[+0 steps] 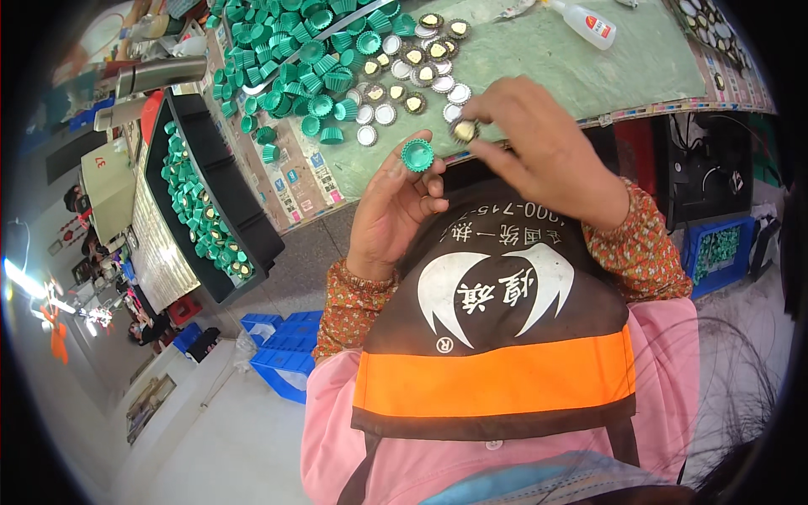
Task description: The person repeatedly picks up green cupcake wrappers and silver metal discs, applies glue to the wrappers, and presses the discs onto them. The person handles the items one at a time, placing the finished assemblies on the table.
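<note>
Holding a green cup (417, 156) in the left hand (385, 206), pinching a dark cap (464, 130) in the right hand (539, 143), by the near edge of a green-topped desk (522, 63). Heaped with loose cups (313, 80) toward its left edge; flanked beyond by a black bin (240, 223) and, on pale floor (219, 450), blue crates (290, 345).

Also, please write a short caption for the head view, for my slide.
Left hand holding a green fluted cup, right hand a pale-centred dark cap, beside a worktable.
</note>
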